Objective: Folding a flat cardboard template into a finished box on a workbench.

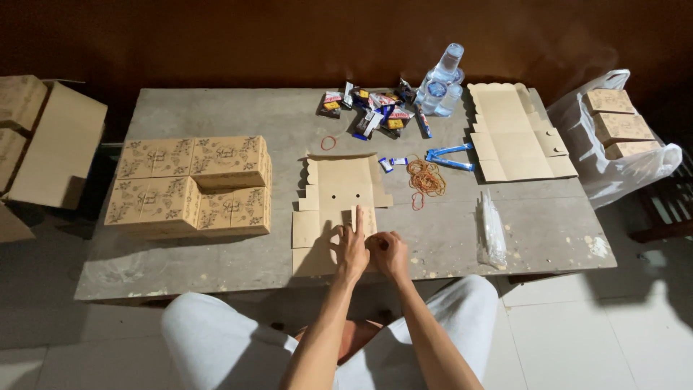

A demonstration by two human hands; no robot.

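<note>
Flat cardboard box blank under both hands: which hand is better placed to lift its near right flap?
Probably the right hand: it rests curled at the near right edge of the flat box blank, while the left hand presses the middle panel, index finger extended.

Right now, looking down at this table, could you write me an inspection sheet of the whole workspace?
Surface: low grey table, worn and stained.
Job's things: flat cardboard box blank lying unfolded; stacked folded boxes at left; spare blanks at right.
Clutter: rubber bands, snack packets, water bottles, clear plastic bags.
Grippers: left hand and right hand both press on the blank's near edge, left forefinger extended.
Cables: nothing seen.
Surroundings: white bag of boxes at right, cardboard cartons at left, tiled floor.
</note>
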